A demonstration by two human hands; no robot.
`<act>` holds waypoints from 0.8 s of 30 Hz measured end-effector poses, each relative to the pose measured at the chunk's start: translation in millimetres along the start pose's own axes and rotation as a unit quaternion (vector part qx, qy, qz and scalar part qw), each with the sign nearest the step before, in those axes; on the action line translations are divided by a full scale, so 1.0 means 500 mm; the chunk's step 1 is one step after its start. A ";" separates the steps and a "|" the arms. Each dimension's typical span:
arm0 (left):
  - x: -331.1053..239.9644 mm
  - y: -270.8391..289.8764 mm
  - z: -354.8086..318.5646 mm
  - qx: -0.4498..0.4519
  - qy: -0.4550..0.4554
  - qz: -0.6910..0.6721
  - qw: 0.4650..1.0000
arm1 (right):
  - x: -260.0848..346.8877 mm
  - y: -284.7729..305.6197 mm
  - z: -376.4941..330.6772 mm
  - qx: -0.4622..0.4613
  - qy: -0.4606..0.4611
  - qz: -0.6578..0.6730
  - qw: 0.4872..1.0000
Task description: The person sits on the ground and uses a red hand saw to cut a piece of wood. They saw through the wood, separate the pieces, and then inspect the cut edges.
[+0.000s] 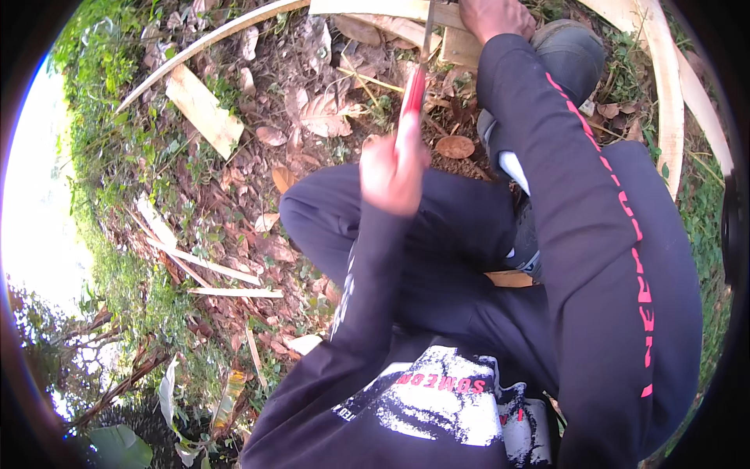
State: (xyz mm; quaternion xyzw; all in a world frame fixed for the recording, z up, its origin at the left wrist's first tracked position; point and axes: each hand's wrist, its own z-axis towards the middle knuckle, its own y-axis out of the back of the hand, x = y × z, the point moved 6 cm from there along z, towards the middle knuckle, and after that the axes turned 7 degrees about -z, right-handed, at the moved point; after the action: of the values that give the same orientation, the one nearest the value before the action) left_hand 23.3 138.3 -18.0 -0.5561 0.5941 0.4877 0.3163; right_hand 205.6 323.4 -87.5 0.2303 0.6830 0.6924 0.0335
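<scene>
My left hand (393, 176) is closed around a red-handled tool (414, 98), a little blurred. Its narrow metal blade (428, 35) points away from me and looks nearly edge-on, so I cannot tell whether it is a saw or a knife. The blade crosses a pale wooden plank (367, 8) at the top edge. On the plank's right part, my right hand (498, 17) presses down with bent fingers, partly cut off by the frame. Below the plank, a short wooden block (459, 47) stands on the ground.
My folded legs (445, 227) and shoe (566, 59) lie close to the work. Long curved wood strips (668, 102) arc along the right, another (211, 35) at upper left. A flat offcut (205, 111) and several splinters (211, 266) rest among dry leaves and greenery.
</scene>
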 end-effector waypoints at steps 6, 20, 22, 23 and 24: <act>-0.022 -0.025 0.022 0.001 0.037 0.007 0.999 | -0.014 0.016 0.022 -0.023 -0.007 -0.005 1.000; -0.009 -0.043 -0.019 -0.033 0.063 -0.016 0.997 | -0.008 0.015 0.060 -0.050 0.034 -0.006 0.998; 0.015 -0.038 -0.071 -0.049 0.089 -0.053 0.993 | -0.024 0.008 0.068 -0.042 0.028 -0.002 0.999; 0.013 -0.043 -0.061 -0.048 0.076 -0.033 0.995 | -0.028 0.001 0.062 -0.038 0.015 0.008 0.999; 0.009 -0.040 -0.040 -0.049 0.064 -0.013 0.997 | -0.024 -0.006 0.048 -0.032 0.002 0.019 0.999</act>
State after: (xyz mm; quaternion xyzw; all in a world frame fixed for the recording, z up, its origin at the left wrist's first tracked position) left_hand 45.4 120.0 -20.0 -0.6085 0.5818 0.4751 0.2561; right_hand 224.2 341.7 -94.6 0.2402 0.6562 0.7148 0.0261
